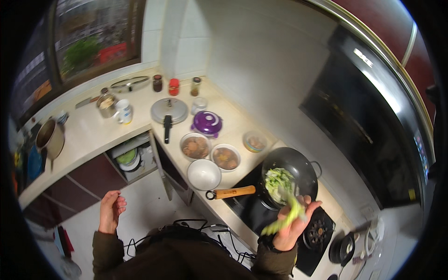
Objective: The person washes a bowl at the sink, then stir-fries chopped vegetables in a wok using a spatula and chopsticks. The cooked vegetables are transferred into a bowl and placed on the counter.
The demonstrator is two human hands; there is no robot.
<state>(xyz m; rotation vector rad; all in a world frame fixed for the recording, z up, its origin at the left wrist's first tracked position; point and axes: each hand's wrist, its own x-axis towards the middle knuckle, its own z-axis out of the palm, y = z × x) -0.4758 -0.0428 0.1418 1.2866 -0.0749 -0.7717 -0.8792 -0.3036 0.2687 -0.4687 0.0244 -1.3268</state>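
My right hand (293, 224) is over the near edge of a dark wok (301, 164). It holds a yellow-green object (285, 218), too blurred to name surely, tilted across the palm. Chopped green leafy vegetables (277, 182) lie in the wok, close to the object's upper end. The wok's wooden handle (234, 192) points left over the black cooktop (245, 206). Away on the left, my left hand (111, 210) hangs above the floor with loosely curled fingers and nothing in it.
An empty white bowl (204, 175) and two bowls of food in liquid (195, 146) stand left of the wok. Behind them are a purple lidded pot (207, 123) and a pressure-cooker lid (169, 111). A cabinet door (161, 168) hangs open. Right of the wok is a bare burner (317, 231).
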